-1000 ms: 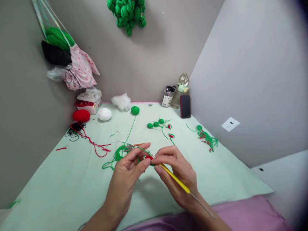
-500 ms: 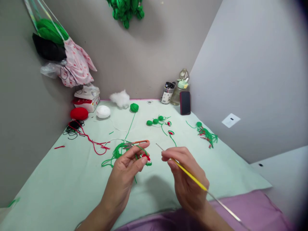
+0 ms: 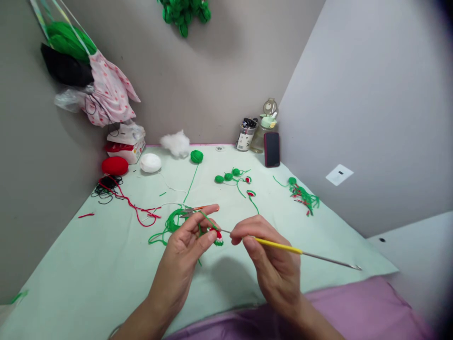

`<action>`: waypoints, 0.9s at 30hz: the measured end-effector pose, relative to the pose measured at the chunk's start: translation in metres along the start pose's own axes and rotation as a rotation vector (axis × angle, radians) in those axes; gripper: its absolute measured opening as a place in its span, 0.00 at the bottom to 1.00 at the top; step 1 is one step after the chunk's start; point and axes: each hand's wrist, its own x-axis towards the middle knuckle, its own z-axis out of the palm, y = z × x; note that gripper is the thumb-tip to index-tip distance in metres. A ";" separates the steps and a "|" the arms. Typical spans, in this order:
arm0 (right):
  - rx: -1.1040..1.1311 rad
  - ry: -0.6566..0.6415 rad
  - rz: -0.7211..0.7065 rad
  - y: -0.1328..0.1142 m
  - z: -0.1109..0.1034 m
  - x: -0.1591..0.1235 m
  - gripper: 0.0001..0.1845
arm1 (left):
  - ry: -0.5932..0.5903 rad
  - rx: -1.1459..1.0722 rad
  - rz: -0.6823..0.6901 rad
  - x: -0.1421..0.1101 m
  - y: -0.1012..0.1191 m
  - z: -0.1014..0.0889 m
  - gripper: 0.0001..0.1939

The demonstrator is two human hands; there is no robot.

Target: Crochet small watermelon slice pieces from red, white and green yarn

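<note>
Between the thumb and fingers of my left hand (image 3: 187, 255) is a small crochet piece (image 3: 218, 237) in red, white and green. Green yarn runs from it over my left fingers. My right hand (image 3: 271, 259) grips a crochet hook (image 3: 279, 244) by its yellow handle, with its thin metal tip at the edge of the piece. Whether the tip is inside a stitch I cannot tell. Behind my left fingers are orange-handled scissors (image 3: 203, 208), partly hidden; I cannot see whether they touch my hand. Beside them lies a loose heap of green yarn (image 3: 173, 222).
Red (image 3: 115, 165), white (image 3: 151, 163) and green yarn balls (image 3: 197, 157) sit toward the back left, near white stuffing (image 3: 176, 143). Small green crocheted balls (image 3: 228, 177) lie mid-table. A phone (image 3: 272, 149) leans at the back right, and yarn scraps (image 3: 304, 196) lie on the right.
My right hand has moved left and turned the hook nearer to level, bringing its tip to the crochet piece. My left hand stays almost still, holding the piece.
</note>
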 end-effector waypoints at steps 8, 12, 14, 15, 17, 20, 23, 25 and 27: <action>-0.001 0.002 -0.015 -0.002 -0.001 0.000 0.10 | -0.023 0.011 0.042 0.000 -0.004 -0.004 0.21; -0.001 0.016 -0.014 -0.002 -0.001 -0.001 0.10 | -0.022 0.013 0.054 0.001 -0.005 -0.005 0.24; -0.003 0.009 -0.012 -0.002 -0.001 -0.001 0.10 | -0.019 0.014 0.051 0.000 -0.005 -0.005 0.25; -0.004 0.007 -0.011 -0.002 -0.001 -0.001 0.10 | -0.018 0.014 0.047 0.000 -0.004 -0.005 0.26; -0.002 0.006 -0.012 -0.003 -0.001 -0.001 0.10 | -0.019 0.016 0.043 -0.001 -0.004 -0.005 0.27; 0.000 0.003 -0.018 -0.004 -0.001 0.000 0.10 | -0.019 0.030 0.049 -0.001 -0.004 -0.005 0.28; -0.010 -0.005 -0.024 -0.004 -0.001 0.001 0.10 | -0.025 0.059 0.065 0.000 -0.005 -0.004 0.29; -0.020 -0.008 -0.025 -0.003 -0.001 0.001 0.10 | -0.032 0.084 0.076 0.000 -0.006 -0.004 0.29; -0.037 -0.019 -0.035 -0.003 -0.001 0.001 0.09 | -0.036 0.109 0.090 0.000 -0.008 -0.004 0.30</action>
